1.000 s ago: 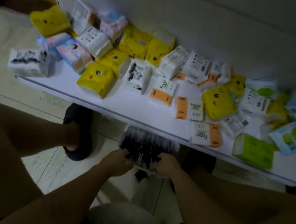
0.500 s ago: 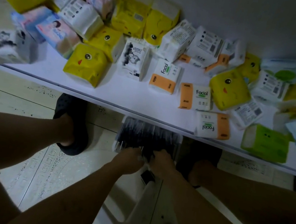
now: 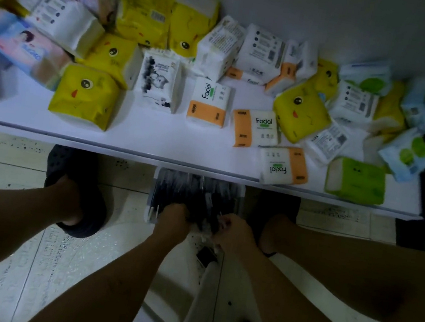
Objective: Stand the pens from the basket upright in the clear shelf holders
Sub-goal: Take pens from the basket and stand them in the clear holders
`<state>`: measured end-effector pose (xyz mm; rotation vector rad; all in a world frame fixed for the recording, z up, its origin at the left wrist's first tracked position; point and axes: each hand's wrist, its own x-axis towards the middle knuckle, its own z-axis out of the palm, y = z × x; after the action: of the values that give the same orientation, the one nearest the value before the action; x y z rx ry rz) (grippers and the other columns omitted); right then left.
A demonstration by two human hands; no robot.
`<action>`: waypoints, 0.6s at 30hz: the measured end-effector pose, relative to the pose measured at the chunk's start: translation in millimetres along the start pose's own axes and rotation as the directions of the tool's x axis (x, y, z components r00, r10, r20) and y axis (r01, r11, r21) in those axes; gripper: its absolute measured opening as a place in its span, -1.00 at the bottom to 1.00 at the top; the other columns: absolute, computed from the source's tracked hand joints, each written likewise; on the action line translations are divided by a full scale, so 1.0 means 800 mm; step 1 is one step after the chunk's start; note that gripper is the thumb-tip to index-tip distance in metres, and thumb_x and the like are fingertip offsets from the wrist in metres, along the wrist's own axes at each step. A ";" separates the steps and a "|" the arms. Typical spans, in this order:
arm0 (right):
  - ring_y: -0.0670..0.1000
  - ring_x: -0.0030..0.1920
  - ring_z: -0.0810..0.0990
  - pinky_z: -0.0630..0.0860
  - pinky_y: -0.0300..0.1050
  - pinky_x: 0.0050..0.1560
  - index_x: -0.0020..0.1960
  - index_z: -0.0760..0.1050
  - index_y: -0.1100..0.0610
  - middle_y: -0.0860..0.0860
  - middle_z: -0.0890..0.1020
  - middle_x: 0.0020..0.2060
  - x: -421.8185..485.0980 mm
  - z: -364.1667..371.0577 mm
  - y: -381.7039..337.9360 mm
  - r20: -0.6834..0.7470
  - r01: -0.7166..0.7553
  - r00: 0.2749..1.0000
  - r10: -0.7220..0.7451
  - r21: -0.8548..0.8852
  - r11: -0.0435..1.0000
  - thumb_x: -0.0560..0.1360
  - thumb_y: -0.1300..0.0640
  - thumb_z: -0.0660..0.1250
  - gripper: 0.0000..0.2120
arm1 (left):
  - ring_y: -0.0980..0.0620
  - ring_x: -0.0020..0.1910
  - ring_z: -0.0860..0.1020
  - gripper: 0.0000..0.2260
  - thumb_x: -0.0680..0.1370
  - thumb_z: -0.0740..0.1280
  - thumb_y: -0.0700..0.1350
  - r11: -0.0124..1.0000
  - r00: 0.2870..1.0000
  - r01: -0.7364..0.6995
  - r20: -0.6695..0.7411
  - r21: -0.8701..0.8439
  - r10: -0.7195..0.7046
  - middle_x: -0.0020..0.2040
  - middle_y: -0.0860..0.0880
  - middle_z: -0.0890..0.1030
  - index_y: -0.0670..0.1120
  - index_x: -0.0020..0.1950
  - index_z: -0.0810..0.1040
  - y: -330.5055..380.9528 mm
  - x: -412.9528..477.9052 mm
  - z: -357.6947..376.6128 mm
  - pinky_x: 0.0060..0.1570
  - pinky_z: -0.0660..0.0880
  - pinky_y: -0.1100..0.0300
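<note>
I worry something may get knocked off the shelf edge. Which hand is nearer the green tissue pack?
Right. The right hand is below the shelf, left of the green tissue pack, among the pens; the left hand is farther left, beside it.

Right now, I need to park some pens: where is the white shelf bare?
Widest: the white shelf's front strip, between the yellow duck-face tissue pack and the orange-and-white Facial pack at the edge. A narrower strip lies left of the yellow pack. The back by the wall and the right end are crowded.
</note>
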<state>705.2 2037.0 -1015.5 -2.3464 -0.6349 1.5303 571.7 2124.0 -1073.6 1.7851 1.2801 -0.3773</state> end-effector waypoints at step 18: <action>0.02 -0.25 0.55 0.37 -0.17 -0.22 -0.31 0.51 0.11 0.05 0.57 -0.33 -0.090 -0.036 -0.092 -0.132 0.369 0.917 -0.378 -0.089 0.925 0.48 0.15 0.41 -0.79 | -0.07 -0.28 0.56 -0.85 0.64 0.20 -0.12 0.883 0.978 -0.185 -0.167 -0.432 0.124 -0.22 -0.16 0.56 -0.15 -0.07 0.46 0.077 -0.115 -0.144 -0.36 0.52 0.14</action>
<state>691.2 2065.4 -913.7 -2.1902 -1.0359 1.1728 559.9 2153.8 -916.8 1.5184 1.1888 0.1277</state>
